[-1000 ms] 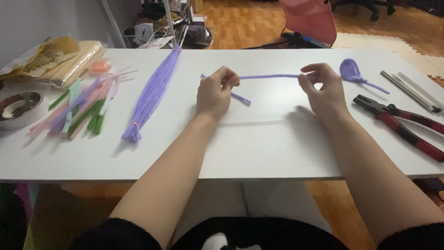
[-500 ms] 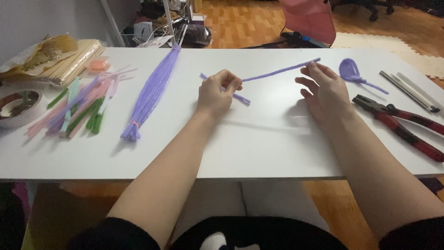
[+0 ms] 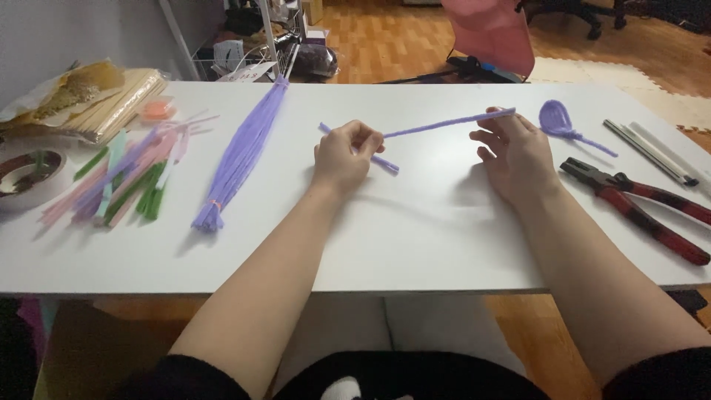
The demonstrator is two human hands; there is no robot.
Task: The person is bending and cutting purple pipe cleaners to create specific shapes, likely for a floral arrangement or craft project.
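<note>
My left hand [image 3: 342, 155] is closed on one end of a long purple pipe cleaner [image 3: 444, 123], which runs up and to the right above the white table [image 3: 415, 230]. A second, short purple pipe cleaner [image 3: 384, 161] lies under that hand, its ends sticking out on both sides. My right hand [image 3: 515, 154] hovers with fingers apart; its fingertips are at the far end of the long pipe cleaner, barely touching it. A purple pipe-cleaner loop with a stem [image 3: 560, 123] lies just right of this hand.
A tied bundle of purple pipe cleaners [image 3: 243, 152] lies left of centre. Pink, green and purple strips [image 3: 122, 178], a tape roll [image 3: 28, 174] and a packet of sticks [image 3: 111, 100] are at far left. Red-handled pliers [image 3: 637, 207] and thin rods [image 3: 652, 152] lie at right.
The long pipe cleaner was held level between both hands; my right hand has let go and opened, and the free end has tilted upward to the right.
</note>
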